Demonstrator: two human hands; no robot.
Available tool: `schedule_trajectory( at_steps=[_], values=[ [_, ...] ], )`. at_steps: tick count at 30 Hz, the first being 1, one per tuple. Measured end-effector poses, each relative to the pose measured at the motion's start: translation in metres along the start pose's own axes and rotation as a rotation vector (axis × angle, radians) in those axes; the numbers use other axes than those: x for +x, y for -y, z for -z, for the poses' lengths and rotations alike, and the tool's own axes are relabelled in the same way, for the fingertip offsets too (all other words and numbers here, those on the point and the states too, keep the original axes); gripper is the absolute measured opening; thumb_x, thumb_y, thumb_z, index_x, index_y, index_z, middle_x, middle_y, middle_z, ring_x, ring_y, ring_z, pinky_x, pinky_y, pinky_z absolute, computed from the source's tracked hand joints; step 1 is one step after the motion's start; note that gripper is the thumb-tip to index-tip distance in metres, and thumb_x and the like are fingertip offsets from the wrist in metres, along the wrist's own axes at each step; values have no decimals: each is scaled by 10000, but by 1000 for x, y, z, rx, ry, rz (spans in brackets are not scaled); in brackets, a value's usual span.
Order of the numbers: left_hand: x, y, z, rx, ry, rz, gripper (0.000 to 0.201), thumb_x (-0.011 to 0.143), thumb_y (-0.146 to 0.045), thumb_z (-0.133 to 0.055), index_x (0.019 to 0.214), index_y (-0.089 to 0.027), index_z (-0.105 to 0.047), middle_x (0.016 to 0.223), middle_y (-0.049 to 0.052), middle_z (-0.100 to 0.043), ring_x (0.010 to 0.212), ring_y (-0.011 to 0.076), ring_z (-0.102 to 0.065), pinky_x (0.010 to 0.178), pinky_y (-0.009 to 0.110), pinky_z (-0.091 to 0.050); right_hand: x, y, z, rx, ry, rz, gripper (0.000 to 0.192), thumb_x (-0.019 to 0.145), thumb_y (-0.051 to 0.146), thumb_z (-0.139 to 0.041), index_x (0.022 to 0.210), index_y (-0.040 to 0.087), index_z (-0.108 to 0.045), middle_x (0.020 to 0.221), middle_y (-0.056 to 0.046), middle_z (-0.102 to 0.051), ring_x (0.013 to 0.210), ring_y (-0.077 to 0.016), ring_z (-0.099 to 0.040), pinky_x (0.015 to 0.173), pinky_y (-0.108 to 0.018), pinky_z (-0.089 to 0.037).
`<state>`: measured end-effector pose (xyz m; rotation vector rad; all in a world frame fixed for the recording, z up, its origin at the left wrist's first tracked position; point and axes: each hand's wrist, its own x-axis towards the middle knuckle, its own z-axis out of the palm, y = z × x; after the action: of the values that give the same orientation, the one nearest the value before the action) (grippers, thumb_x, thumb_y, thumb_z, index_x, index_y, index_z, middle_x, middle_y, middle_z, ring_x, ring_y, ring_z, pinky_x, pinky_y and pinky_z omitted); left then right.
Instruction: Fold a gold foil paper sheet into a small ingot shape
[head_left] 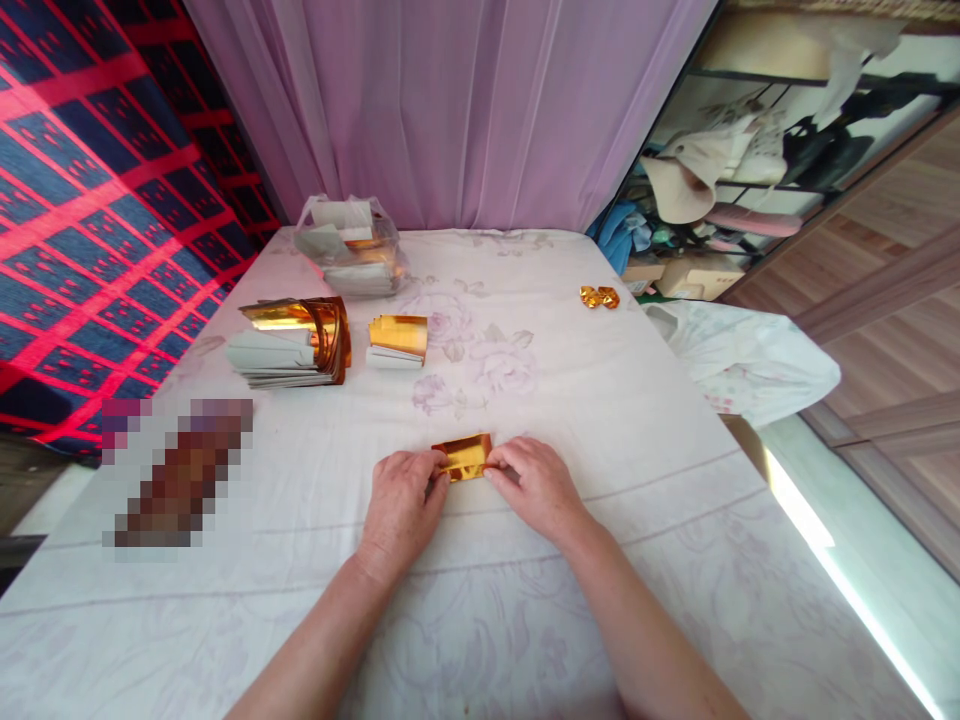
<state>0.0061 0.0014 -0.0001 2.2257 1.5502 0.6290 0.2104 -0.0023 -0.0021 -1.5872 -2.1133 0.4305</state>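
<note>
A small gold foil paper lies folded on the white floral sheet in front of me. My left hand pinches its left end and my right hand pinches its right end, fingertips pressed on the foil. Both hands rest on the sheet.
A large stack of gold foil sheets and a smaller stack lie at the back left. Behind them a clear plastic bag holds more. A finished folded gold piece lies far right. A blurred patch is at left. Purple curtain behind.
</note>
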Motion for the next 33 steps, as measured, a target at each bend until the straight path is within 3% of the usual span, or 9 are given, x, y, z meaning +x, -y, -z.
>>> schedule_trajectory(
  at_steps=[13, 26, 33],
  values=[
    [-1, 1, 0, -5, 24, 8, 151, 863, -205, -538, 991, -225, -616, 942, 33, -712, 901, 240, -602, 832, 411, -422, 3, 10, 3, -237, 53, -70, 174, 854, 236, -603, 685, 221, -568, 708, -9, -623, 720, -177, -553, 635, -295, -335],
    [1, -3, 3, 20, 43, 49, 136, 844, -182, -572, 967, -221, -617, 802, 8, -680, 847, 236, -604, 788, 380, -411, 7, 18, 6, -236, 101, -194, 204, 817, 236, -626, 623, 230, -563, 676, 1, -632, 701, -167, -560, 594, -282, -319],
    [1, -4, 3, 58, 77, 75, 189, 855, -185, -571, 1039, -200, -609, 824, 10, -685, 889, 235, -600, 821, 384, -405, 9, 24, 11, -252, 173, -257, 182, 849, 271, -581, 678, 216, -606, 741, 1, -657, 746, -148, -563, 618, -262, -306]
  ],
)
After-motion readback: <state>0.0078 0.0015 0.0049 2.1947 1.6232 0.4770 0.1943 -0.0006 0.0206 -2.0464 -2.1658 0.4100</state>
